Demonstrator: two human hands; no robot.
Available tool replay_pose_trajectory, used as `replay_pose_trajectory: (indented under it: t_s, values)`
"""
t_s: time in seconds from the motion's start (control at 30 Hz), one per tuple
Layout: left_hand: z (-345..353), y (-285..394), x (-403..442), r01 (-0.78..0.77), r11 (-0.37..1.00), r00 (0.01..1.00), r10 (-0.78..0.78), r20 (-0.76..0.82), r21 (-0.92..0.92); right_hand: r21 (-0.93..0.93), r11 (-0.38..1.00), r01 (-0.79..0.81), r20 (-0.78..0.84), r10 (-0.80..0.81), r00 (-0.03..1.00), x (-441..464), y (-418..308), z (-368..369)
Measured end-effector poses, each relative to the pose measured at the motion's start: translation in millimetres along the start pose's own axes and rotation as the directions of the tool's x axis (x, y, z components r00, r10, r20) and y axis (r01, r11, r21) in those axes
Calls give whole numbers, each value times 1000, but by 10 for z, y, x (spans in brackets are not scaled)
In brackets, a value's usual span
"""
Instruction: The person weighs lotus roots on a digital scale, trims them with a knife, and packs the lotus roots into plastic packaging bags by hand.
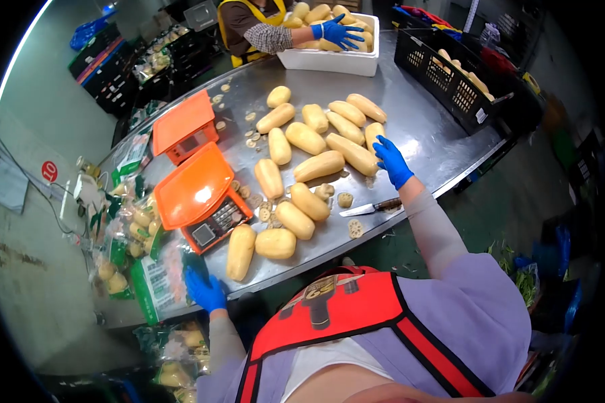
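My right hand (pixel 393 163), in a blue glove, touches the upper end of a pale lotus root piece (pixel 374 136) at the right of the group, its fingers bent over it. My left hand (pixel 206 290), also blue-gloved, is at the table's near left edge beside a clear and green plastic bag (pixel 156 285); its fingers are spread, with nothing visible in them. Several peeled root pieces (pixel 305 138) lie between the hands. A knife (pixel 371 207) rests near the front edge, next to a cut slice (pixel 355 229).
Two orange scales (pixel 193 187) stand on the left of the metal table (pixel 423 101). Filled bags (pixel 117 269) lie beyond them. At the back, a co-worker's gloved hands (pixel 337 32) are over a white box (pixel 336 62). A black crate (pixel 444 84) stands back right.
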State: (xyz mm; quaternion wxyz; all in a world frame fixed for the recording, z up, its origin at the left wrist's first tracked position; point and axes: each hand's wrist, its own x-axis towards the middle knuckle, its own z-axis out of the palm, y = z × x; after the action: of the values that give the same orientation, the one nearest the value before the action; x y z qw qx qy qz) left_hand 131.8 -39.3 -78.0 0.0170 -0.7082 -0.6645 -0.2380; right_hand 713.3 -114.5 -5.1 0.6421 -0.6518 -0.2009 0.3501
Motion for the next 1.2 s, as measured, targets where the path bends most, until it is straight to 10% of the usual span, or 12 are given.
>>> replay_pose_trajectory:
  t_s: [0.67, 1.07, 1.2]
  values:
    - [154, 446, -162, 217, 972, 976, -212, -57, 89, 574, 766, -290, 145, 253, 957, 2590, -435, 162]
    - [144, 476, -151, 222, 974, 975, -221, -10, 55, 594, 749, 295, -186, -229, 955, 2682, -170, 287]
    - [128, 462, -156, 221, 973, 975, -222, 4, 69, 508, 830, 230, -234, -124, 964, 2163, -192, 416]
